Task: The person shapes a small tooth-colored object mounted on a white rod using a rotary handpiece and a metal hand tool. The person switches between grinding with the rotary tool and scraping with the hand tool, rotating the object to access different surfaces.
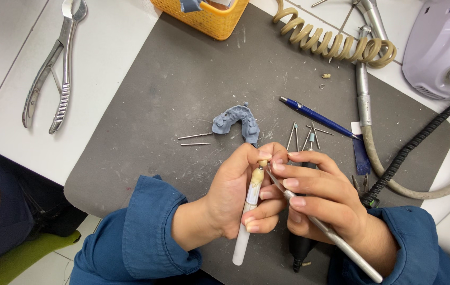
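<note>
My left hand grips a white stick upright, with a small tooth-coloured piece on its tip. My right hand holds a thin metal instrument like a pen, its tip touching that piece. Both hands hover over a dark grey mat. Just beyond my fingers lies a blue-grey dental arch model. Both wrists wear blue sleeves.
Loose burs and a blue pen lie on the mat. A black handpiece with its ribbed cable lies under my right hand. Metal pliers rest at the left, a yellow basket at the top, a beige coiled cord and a white machine at the right.
</note>
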Demonstrator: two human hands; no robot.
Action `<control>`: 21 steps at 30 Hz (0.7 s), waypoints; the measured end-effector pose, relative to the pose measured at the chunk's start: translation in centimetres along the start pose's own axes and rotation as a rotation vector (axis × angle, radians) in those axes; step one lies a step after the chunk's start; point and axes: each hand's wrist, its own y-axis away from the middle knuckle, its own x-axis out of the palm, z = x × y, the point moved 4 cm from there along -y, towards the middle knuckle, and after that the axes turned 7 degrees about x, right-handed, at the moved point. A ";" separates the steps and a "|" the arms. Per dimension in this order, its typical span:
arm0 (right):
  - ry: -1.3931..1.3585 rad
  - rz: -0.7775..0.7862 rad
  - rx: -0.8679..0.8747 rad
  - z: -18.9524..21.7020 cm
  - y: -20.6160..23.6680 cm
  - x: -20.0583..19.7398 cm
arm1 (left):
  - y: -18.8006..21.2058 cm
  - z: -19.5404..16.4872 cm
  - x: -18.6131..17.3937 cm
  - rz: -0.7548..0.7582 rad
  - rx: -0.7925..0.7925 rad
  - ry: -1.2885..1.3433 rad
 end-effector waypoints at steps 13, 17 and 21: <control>-0.301 -0.416 0.184 -1.7 1.5 1.6 | 2.5 1.3 0.8 0.022 0.020 0.357; -0.325 -0.382 0.219 -1.3 1.3 1.8 | 2.5 1.4 0.5 -0.002 0.032 0.390; -0.327 -0.183 0.328 -0.9 0.9 0.8 | 2.8 1.5 0.1 -0.024 0.040 0.378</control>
